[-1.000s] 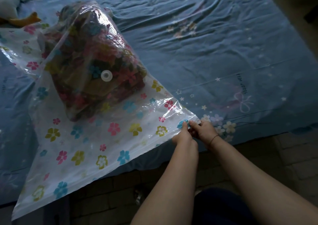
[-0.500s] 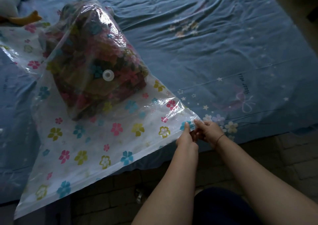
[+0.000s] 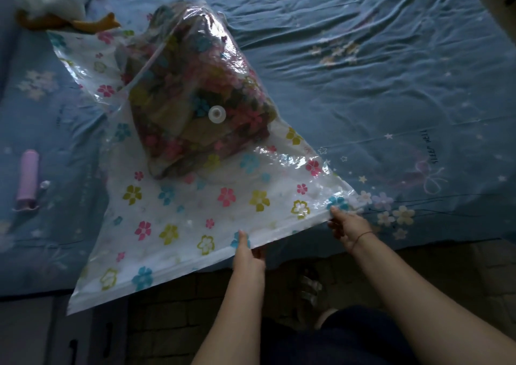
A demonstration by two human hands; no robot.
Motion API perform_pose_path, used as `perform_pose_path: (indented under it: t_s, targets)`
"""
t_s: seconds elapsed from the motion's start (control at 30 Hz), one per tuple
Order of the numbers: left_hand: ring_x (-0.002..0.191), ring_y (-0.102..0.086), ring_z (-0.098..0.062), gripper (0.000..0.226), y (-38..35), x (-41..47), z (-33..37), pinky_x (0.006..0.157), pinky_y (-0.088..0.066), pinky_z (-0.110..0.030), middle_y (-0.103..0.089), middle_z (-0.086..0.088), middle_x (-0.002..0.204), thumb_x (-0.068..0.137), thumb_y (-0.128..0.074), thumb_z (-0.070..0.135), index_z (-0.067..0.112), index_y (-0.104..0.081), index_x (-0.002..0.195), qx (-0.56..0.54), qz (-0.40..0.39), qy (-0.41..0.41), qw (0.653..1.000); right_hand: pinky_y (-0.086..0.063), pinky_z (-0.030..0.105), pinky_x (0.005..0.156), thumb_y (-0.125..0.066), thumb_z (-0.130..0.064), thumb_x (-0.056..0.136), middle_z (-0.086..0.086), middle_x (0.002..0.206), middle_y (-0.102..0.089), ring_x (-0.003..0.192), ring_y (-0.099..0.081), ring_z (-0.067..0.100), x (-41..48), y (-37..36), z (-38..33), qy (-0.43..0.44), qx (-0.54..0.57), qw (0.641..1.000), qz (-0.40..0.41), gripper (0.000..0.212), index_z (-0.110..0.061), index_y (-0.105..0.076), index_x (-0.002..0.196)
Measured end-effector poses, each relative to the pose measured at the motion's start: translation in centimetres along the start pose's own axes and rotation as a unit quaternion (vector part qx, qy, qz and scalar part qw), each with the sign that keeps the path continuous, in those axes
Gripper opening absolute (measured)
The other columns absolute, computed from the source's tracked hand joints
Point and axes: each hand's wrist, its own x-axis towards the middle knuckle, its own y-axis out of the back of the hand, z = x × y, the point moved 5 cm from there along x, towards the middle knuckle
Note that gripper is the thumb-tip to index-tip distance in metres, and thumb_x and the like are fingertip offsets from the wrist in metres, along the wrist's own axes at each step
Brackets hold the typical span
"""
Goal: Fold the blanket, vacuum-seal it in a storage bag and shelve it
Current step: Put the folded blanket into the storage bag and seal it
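My left hand [image 3: 248, 254] pinches the zip edge [image 3: 173, 273] of the storage bag [image 3: 178, 211], thumb on top. My right hand [image 3: 347, 226] pinches the same edge at its near corner. That strip hangs just past the side of the bed [image 3: 377, 85], so nothing firm backs it. The folded blanket [image 3: 192, 85] sits deep inside, under the round valve [image 3: 217, 114], well away from both hands. I reckon the danger is a stretch of zip left unpressed, or a crease caught in it. Air would then creep back in after the vacuuming.
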Motion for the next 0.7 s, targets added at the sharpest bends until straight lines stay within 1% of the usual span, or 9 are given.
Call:
perform_pose_path:
  t_s: [0.07, 0.13, 0.23, 0.33, 0.43, 0.5, 0.57, 0.63, 0.7]
  targets:
    - [0.110, -0.061, -0.032, 0.035, 2.3, 1.2, 1.9, 0.085, -0.051, -0.045, -0.061, -0.013, 0.122, 0.089, -0.066, 0.030, 0.005, -0.059, 0.112, -0.008, 0.004, -0.012, 1.000, -0.035, 0.012, 0.033, -0.061, -0.014, 0.091, 0.001, 0.060, -0.059, 0.037, -0.053, 0.002, 0.5, 0.8, -0.1, 0.016, -0.031, 0.999, 0.039, 0.011, -0.012, -0.053, 0.083]
    - [0.121, -0.056, -0.033, 0.023, 3.7, 1.4, 2.8, 0.086, -0.047, -0.044, -0.058, -0.012, 0.121, 0.093, -0.061, 0.025, 0.003, -0.058, 0.095, 0.002, 0.003, -0.018, 1.000, -0.036, 0.014, 0.035, -0.062, -0.015, 0.090, 0.001, 0.063, -0.058, 0.039, -0.054, 0.002, 0.8, 1.4, -0.1, 0.018, -0.059, 0.996, 0.058, 0.011, -0.014, -0.054, 0.084]
    - [0.115, -0.059, -0.033, 0.025, 4.6, 1.3, 2.8, 0.083, -0.045, -0.040, -0.058, -0.018, 0.126, 0.095, -0.059, 0.021, 0.004, -0.052, 0.077, 0.012, 0.020, -0.018, 1.000, -0.036, 0.022, 0.048, -0.061, -0.015, 0.091, 0.002, 0.068, -0.055, 0.055, -0.052, 0.010, 1.0, 1.4, 0.4, 0.008, -0.086, 0.993, 0.074, 0.012, -0.015, -0.053, 0.082]
    - [0.084, -0.064, -0.030, 0.029, 4.7, 1.3, 2.8, 0.077, -0.048, -0.037, -0.064, -0.020, 0.114, 0.091, -0.064, 0.023, -0.003, -0.060, 0.103, 0.005, 0.008, -0.019, 1.000, -0.038, 0.020, 0.042, -0.062, -0.021, 0.091, 0.000, 0.056, -0.059, 0.048, -0.054, 0.009, 0.8, 1.3, 0.7, -0.012, -0.095, 0.992, 0.084, 0.013, -0.015, -0.053, 0.082]
    - [0.099, -0.064, -0.030, 0.043, 5.4, 2.1, 3.6, 0.077, -0.050, -0.036, -0.062, -0.020, 0.123, 0.087, -0.070, 0.024, 0.000, -0.057, 0.120, -0.021, 0.004, -0.017, 1.000, -0.038, 0.015, 0.037, -0.062, -0.030, 0.090, -0.006, 0.040, -0.058, 0.045, -0.056, 0.008, 1.2, 1.0, 0.8, -0.021, -0.094, 0.993, 0.067, 0.017, -0.015, -0.055, 0.083]
    - [0.095, -0.064, -0.028, 0.033, 6.3, 2.2, 4.4, 0.078, -0.050, -0.035, -0.062, -0.017, 0.124, 0.085, -0.072, 0.025, 0.004, -0.060, 0.108, -0.054, -0.003, -0.028, 0.998, -0.038, 0.015, 0.037, -0.059, -0.032, 0.091, -0.005, 0.040, -0.059, 0.054, -0.056, 0.010, 1.0, 0.6, 1.0, -0.030, -0.099, 0.993, 0.052, 0.020, -0.015, -0.055, 0.081]
    - [0.105, -0.062, -0.027, 0.027, 8.2, 2.5, 5.6, 0.081, -0.050, -0.033, -0.062, -0.015, 0.123, 0.089, -0.067, 0.024, 0.004, -0.060, 0.106, -0.082, 0.010, -0.043, 0.996, -0.037, 0.015, 0.037, -0.058, -0.029, 0.092, -0.005, 0.041, -0.059, 0.050, -0.055, 0.008, 0.7, 0.3, 1.3, -0.037, -0.113, 0.992, 0.044, 0.020, -0.015, -0.055, 0.079]
    - [0.106, -0.062, -0.027, 0.040, 10.5, 2.8, 6.8, 0.081, -0.050, -0.031, -0.063, -0.014, 0.119, 0.091, -0.064, 0.025, 0.002, -0.056, 0.124, -0.079, 0.039, -0.057, 0.995, -0.039, 0.018, 0.041, -0.058, -0.029, 0.092, -0.003, 0.046, -0.061, 0.053, -0.054, 0.009, 0.3, 0.1, 1.5, -0.050, -0.120, 0.991, 0.042, 0.020, -0.013, -0.056, 0.081]
    - [0.108, -0.061, -0.026, 0.048, 12.3, 3.5, 7.4, 0.086, -0.047, -0.031, -0.061, -0.013, 0.126, 0.091, -0.064, 0.032, 0.004, -0.054, 0.128, -0.015, 0.043, -0.044, 0.998, -0.037, 0.023, 0.050, -0.058, -0.036, 0.091, 0.001, 0.064, -0.062, 0.062, -0.052, 0.012, -0.4, -0.3, 1.9, -0.078, -0.143, 0.986, 0.038, 0.025, -0.012, -0.056, 0.084]
